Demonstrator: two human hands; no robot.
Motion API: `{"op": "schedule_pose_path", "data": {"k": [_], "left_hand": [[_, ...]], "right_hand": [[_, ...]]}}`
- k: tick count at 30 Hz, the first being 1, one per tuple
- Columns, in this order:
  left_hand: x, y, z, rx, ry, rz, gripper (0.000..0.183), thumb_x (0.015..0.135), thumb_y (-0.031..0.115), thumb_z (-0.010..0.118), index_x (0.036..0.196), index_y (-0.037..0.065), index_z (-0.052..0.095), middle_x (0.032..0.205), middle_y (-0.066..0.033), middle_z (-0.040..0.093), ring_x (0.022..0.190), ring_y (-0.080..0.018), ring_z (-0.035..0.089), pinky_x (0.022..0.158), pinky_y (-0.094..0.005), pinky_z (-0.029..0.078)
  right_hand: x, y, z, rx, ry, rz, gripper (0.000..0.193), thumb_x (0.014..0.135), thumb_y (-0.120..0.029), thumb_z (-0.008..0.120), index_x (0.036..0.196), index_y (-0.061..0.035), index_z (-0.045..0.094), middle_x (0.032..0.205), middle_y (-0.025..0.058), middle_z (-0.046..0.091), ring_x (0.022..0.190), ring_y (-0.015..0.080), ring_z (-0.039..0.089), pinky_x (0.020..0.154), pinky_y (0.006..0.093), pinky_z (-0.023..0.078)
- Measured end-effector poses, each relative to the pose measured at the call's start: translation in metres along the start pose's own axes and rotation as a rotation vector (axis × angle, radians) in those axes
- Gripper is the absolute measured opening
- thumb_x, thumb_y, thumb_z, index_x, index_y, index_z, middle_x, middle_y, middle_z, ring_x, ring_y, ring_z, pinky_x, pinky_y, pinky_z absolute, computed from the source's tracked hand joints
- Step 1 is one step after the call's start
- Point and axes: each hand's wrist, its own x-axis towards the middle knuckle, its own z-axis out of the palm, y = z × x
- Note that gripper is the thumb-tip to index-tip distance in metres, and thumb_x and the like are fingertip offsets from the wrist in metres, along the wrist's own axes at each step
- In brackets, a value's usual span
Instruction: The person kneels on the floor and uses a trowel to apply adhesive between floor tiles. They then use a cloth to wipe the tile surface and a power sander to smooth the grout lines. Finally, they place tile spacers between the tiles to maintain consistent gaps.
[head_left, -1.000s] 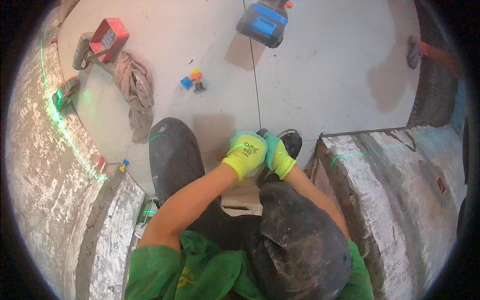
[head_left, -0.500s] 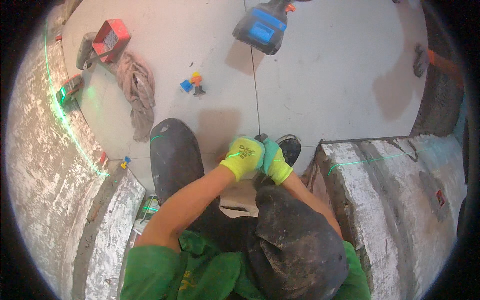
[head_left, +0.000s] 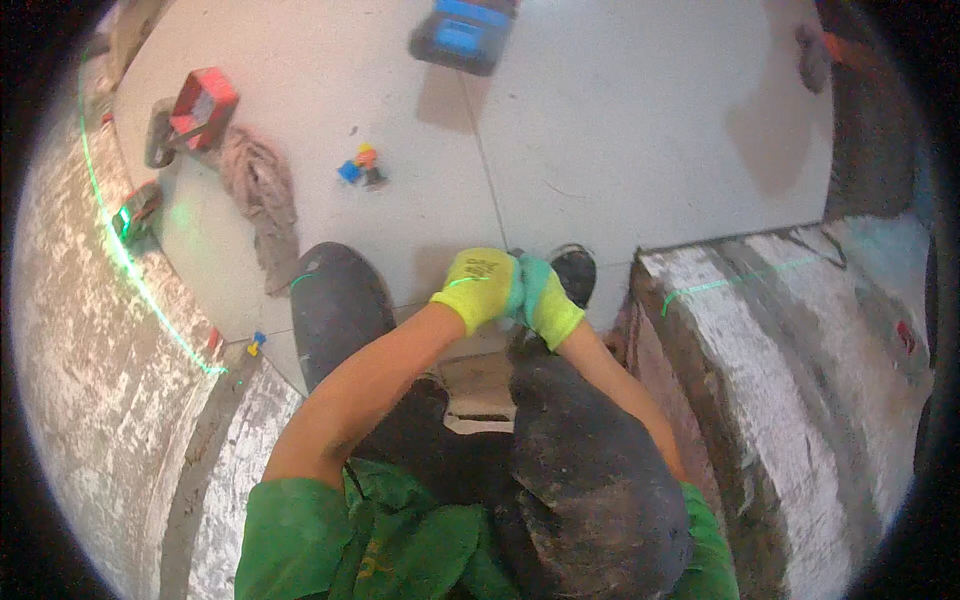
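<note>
The person's left hand [head_left: 478,287] and right hand [head_left: 548,303], in yellow gloves with teal-green palms, press together between the knees, fingers curled inward. A small dark tip [head_left: 516,252] shows just beyond the seam where they meet; neither hand is clearly nearer to it. Its body is hidden, so its long axis, and whether either hand grasps it, cannot be told. A black shoe [head_left: 577,272] sits just beyond the right hand. Ahead and to the left, nearer the left hand, a cluster of small blue, yellow and orange plastic pieces [head_left: 362,166] lies on the pale grey tiled floor [head_left: 660,150].
</note>
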Motion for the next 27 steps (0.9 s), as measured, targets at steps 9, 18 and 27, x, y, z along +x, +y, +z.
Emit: {"op": "schedule_pose_path", "data": {"k": [9,18,27], "left_hand": [[-0.017,-0.003,-0.005,-0.024,0.127,0.047,0.031,0.088,0.034,0.058,0.081,0.006,0.07,0.079,-0.0235,0.067,0.075,-0.0444,0.065,0.068,-0.0533,0.05],[0.001,-0.058,-0.109,0.337,0.146,-0.206,0.053,0.082,0.056,0.063,0.083,0.004,0.072,0.084,-0.0247,0.069,0.078,-0.0412,0.067,0.076,-0.0491,0.051],[0.033,-0.036,-0.088,0.214,0.087,-0.431,0.067,0.08,0.063,0.064,0.113,0.005,0.073,0.111,-0.0225,0.071,0.101,-0.0406,0.068,0.088,-0.0479,0.052]], "right_hand": [[0.003,0.004,0.0,-0.369,0.021,-0.397,0.021,0.097,-0.02,0.057,0.114,-0.0068,0.06,0.097,0.0069,0.067,0.087,0.0267,0.067,0.078,0.0418,0.056],[-0.1,-0.015,-0.066,0.918,0.1,-0.137,0.053,0.103,-0.04,0.047,0.133,0.0027,0.055,0.124,0.0213,0.065,0.106,0.0326,0.067,0.089,0.0429,0.055],[-0.138,0.021,-0.06,0.572,0.632,-0.043,0.036,0.099,-0.04,0.056,0.094,-0.0053,0.064,0.073,0.0047,0.062,0.06,0.015,0.055,0.054,0.0279,0.044]]}}
